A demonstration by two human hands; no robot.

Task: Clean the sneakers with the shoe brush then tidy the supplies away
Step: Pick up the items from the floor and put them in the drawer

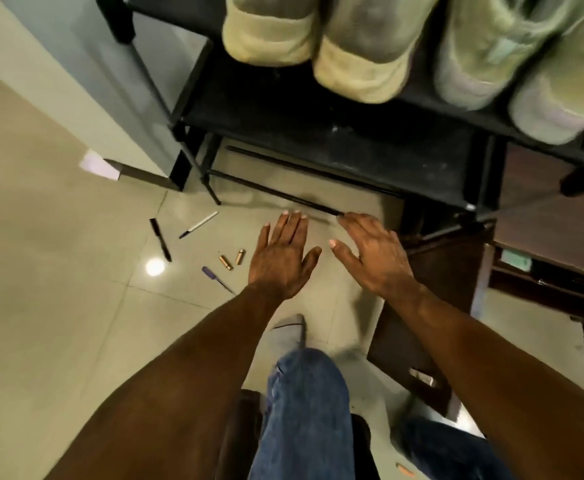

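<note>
Four sneakers (404,46) stand in a row on the black rack (318,133) up at twelve o'clock, blurred, their rounded ends toward the person and their long axes running away from them. Both hands hang over the tiled floor (58,271): left hand (281,258) flat, fingers straight, holding nothing; right hand (373,256) spread likewise. At nine o'clock lie pens (198,224) and two small batteries (231,259).

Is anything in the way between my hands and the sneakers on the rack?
Nothing visible. Both the left hand and right hand are open and empty over the floor, and the sneakers sit uncovered on the black rack ahead.
</note>
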